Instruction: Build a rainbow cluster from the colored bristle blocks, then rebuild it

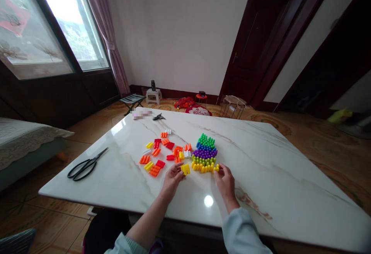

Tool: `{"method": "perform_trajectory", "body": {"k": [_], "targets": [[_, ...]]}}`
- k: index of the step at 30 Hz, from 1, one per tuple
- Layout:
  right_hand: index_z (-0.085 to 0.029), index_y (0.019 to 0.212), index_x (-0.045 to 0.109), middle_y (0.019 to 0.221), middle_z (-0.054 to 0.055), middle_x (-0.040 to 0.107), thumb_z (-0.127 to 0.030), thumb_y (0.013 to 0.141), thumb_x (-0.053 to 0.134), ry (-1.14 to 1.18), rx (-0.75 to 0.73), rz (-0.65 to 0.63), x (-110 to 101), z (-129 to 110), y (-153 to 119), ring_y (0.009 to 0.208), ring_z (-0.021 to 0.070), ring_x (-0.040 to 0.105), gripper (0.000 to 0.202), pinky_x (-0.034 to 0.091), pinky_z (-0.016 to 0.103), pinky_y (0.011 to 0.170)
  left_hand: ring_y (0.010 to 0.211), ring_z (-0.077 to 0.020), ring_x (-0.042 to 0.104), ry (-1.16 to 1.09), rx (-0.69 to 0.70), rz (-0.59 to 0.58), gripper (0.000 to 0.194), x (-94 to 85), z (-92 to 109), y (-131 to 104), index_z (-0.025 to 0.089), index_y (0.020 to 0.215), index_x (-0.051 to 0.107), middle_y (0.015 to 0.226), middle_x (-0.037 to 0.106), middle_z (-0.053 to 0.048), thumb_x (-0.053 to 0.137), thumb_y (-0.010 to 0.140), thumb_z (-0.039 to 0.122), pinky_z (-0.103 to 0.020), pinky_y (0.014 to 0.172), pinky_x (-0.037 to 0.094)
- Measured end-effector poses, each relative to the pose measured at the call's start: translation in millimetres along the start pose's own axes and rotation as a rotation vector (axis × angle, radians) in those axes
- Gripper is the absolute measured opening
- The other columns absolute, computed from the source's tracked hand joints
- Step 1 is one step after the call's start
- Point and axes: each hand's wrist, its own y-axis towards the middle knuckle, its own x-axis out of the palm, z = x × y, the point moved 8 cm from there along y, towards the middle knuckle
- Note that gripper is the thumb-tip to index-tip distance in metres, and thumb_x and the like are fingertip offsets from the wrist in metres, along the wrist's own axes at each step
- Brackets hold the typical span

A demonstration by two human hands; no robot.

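My left hand [173,177] pinches a small yellow plastic block [185,169] just above the tabletop. On the other side, my right hand [225,179] is closed at the right end of a row of yellow knobbed pieces [203,167], its fingers on a yellow knobbed piece [216,167]. Behind that row lie olive, purple [205,153], blue and green [206,140] rows of similar pieces. Left of them, loose orange [155,171], red [170,145], yellow and white blocks are scattered. Whether the right-hand piece is joined to the row I cannot tell.
Black-handled scissors [87,166] lie at the left of the white marble-patterned table [290,180]. Near the far edge are keys [158,117] and a blurred item [140,113]. Beyond stand a folding stool [132,99], a white stool [153,96] and a wire-legged stool [233,105].
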Motion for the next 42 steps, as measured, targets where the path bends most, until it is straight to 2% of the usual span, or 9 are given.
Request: {"method": "perform_trajectory", "body": {"k": [6, 10, 16, 22, 30, 33, 36, 39, 42], "targets": [[-0.014, 0.107, 0.06, 0.102, 0.013, 0.064, -0.035, 0.073, 0.053, 0.038, -0.019, 0.065, -2, 0, 3, 0.073, 0.019, 0.061, 0.041, 0.052, 0.035, 0.073, 0.064, -0.0103, 0.061, 0.006, 0.023, -0.019, 0.054, -1.4, -4, 2, 0.015, 0.104, 0.064, 0.087, 0.066, -0.005, 0.083, 0.059, 0.037, -0.022, 0.061, 0.047], [-0.016, 0.105, 0.058, 0.101, 0.011, 0.064, -0.034, 0.081, 0.051, 0.042, -0.087, 0.171, -11, -30, -17, 0.07, 0.0164, 0.058, 0.031, 0.05, 0.032, 0.069, 0.062, -0.0115, 0.062, 0.056, 0.051, -0.055, 0.053, 0.0, -7, 5, 0.014, 0.105, 0.064, 0.082, 0.067, -0.004, 0.082, 0.061, 0.039, -0.023, 0.059, 0.047], [-0.018, 0.108, 0.061, 0.102, 0.009, 0.065, -0.034, 0.083, 0.058, 0.194, -0.203, -0.205, 43, -89, -53, 0.069, 0.014, 0.06, 0.03, 0.052, 0.028, 0.068, 0.073, -0.0165, 0.065, 0.11, 0.113, -0.097, 0.05, 1.2, -8, 5, 0.014, 0.101, 0.066, 0.081, 0.069, -0.005, 0.083, 0.061, 0.038, -0.024, 0.064, 0.049], [-0.02, 0.125, 0.056, 0.113, 0.011, 0.065, -0.038, 0.078, 0.065, 0.288, -0.112, -0.277, 66, -86, -63, 0.072, 0.0161, 0.064, 0.051, 0.056, 0.031, 0.067, 0.076, -0.0194, 0.068, 0.08, 0.081, -0.137, 0.048, 6.0, -10, 2, 0.016, 0.097, 0.06, 0.085, 0.068, -0.005, 0.082, 0.062, 0.04, -0.029, 0.067, 0.054], [-0.014, 0.101, 0.062, 0.088, 0.008, 0.07, -0.042, 0.075, 0.067, 0.494, 0.181, -0.234, 65, -66, -65, 0.072, 0.0187, 0.066, 0.039, 0.054, 0.029, 0.065, 0.075, -0.0163, 0.067, 0.18, 0.191, -0.156, 0.036, 9.1, -8, 3, 0.015, 0.088, 0.06, 0.08, 0.067, -0.002, 0.08, 0.066, 0.035, -0.029, 0.072, 0.054], [-0.015, 0.101, 0.064, 0.091, 0.008, 0.07, -0.039, 0.078, 0.062, 0.387, 0.09, -0.194, 54, -73, -57, 0.073, 0.0184, 0.063, 0.033, 0.052, 0.028, 0.064, 0.092, -0.0206, 0.066, 0.29, 0.262, -0.115, 0.026, 5.0, -4, 5, 0.014, 0.082, 0.064, 0.094, 0.068, -0.008, 0.076, 0.071, 0.034, -0.033, 0.084, 0.052], [-0.018, 0.099, 0.068, 0.095, 0.008, 0.068, -0.026, 0.082, 0.054, 0.115, -0.143, -0.167, 38, -95, -43, 0.084, 0.0204, 0.061, 0.024, 0.049, 0.031, 0.074, 0.11, -0.0244, 0.059, 0.369, 0.31, -0.035, 0.02, 0.4, 2, 4, 0.015, 0.083, 0.065, 0.104, 0.066, -0.01, 0.072, 0.073, 0.03, -0.034, 0.089, 0.051], [-0.022, 0.097, 0.071, 0.092, 0.007, 0.067, -0.011, 0.08, 0.052, -0.269, -0.372, -0.269, 39, -119, -34, 0.09, 0.022, 0.057, 0.027, 0.043, 0.034, 0.083, 0.105, -0.0235, 0.061, 0.372, 0.284, -0.034, 0.018, 4.0, 0, 1, 0.016, 0.087, 0.063, 0.105, 0.064, -0.01, 0.068, 0.073, 0.027, -0.032, 0.078, 0.055], [-0.025, 0.09, 0.073, 0.087, 0.007, 0.066, -0.008, 0.081, 0.053, -0.55, -0.459, -0.396, 52, -130, -31, 0.089, 0.0227, 0.056, 0.027, 0.039, 0.033, 0.078, 0.092, -0.0189, 0.062, 0.407, 0.295, -0.073, 0.015, 13.5, 2, -4, 0.017, 0.086, 0.063, 0.104, 0.062, -0.008, 0.064, 0.072, 0.022, -0.028, 0.068, 0.056]]}}
